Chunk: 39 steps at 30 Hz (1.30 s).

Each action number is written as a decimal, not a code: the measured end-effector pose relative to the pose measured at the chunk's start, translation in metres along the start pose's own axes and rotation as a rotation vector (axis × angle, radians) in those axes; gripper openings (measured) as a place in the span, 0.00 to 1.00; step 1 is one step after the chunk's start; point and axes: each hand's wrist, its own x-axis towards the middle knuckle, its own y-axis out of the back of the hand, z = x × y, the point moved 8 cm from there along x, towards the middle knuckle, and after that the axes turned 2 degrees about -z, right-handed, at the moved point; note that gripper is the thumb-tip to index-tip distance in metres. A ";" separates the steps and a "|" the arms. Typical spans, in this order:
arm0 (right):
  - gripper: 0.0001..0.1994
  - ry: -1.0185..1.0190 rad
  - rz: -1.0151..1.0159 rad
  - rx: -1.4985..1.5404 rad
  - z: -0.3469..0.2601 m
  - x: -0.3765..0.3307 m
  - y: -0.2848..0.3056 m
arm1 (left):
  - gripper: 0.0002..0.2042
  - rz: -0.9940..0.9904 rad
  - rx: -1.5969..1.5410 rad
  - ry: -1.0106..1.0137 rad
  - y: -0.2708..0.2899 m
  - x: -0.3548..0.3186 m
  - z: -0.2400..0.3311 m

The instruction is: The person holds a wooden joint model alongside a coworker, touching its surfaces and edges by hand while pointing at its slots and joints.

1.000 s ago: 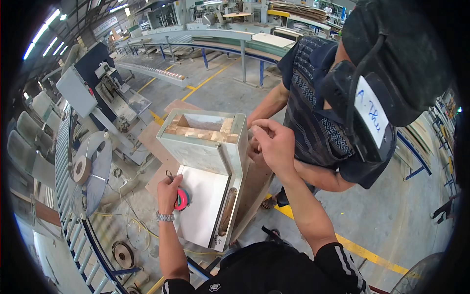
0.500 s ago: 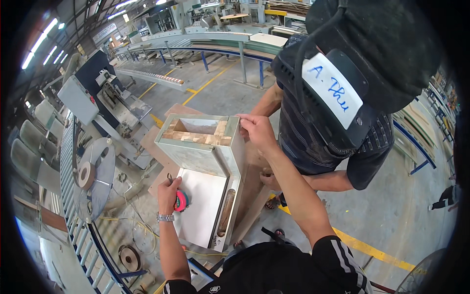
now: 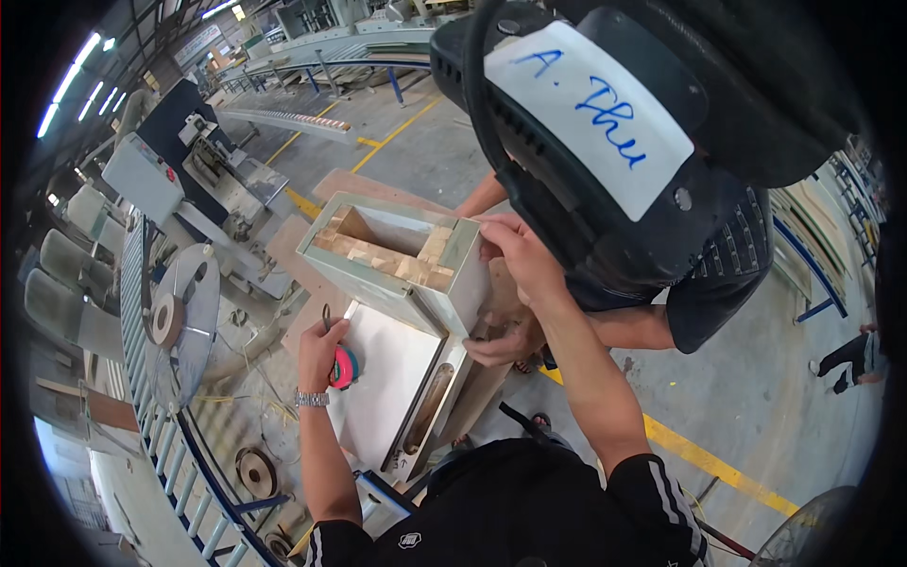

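Hollow wooden box (image 3: 371, 274), one, grey-green: between and beyond my hands; walls already joined, wood blocks set inside the rim, top without cover. White panel (image 3: 385, 369), one: beside my left hand. Slotted rail (image 3: 432, 402), one: right of that panel, recess unfilled. Left hand (image 3: 319, 352): curled round a red-and-teal tape measure (image 3: 346, 367), no drawn-out blade visible. Right hand (image 3: 529, 260): fingers bent at the box's near-right corner; whether pinching, I cannot tell. Co-worker's hand (image 3: 508, 340): just below my right.

You have one left hand (image 3: 321, 353) and one right hand (image 3: 529, 260); one wristwatch (image 3: 312, 399); one tape measure (image 3: 348, 367); one hollow box (image 3: 373, 281); one co-worker (image 3: 652, 246) close by.
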 end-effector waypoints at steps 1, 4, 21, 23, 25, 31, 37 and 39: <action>0.11 -0.005 -0.014 0.022 -0.001 0.004 -0.002 | 0.17 0.006 0.003 0.006 0.001 0.000 -0.001; 0.11 0.045 -0.089 -0.173 -0.016 0.011 -0.007 | 0.17 -0.013 -0.017 0.010 -0.001 0.002 -0.001; 0.32 0.229 -0.076 -0.737 0.005 -0.125 0.062 | 0.17 0.012 -0.040 -0.006 0.000 -0.010 0.013; 0.15 0.182 -0.062 -0.514 -0.024 -0.160 0.045 | 0.17 0.033 -0.041 -0.063 0.005 -0.021 0.015; 0.12 -0.061 -0.076 -0.306 -0.001 -0.180 0.059 | 0.17 0.041 -0.103 -0.107 0.004 -0.020 0.013; 0.11 -0.385 -0.089 -0.355 0.072 -0.234 0.096 | 0.19 0.037 0.023 -0.085 -0.004 -0.029 0.027; 0.11 -0.524 -0.110 -0.393 0.089 -0.268 0.080 | 0.21 0.014 0.092 -0.027 -0.001 -0.004 -0.002; 0.11 -0.491 -0.171 -0.343 0.088 -0.266 0.069 | 0.21 0.032 0.089 -0.022 0.001 -0.010 0.000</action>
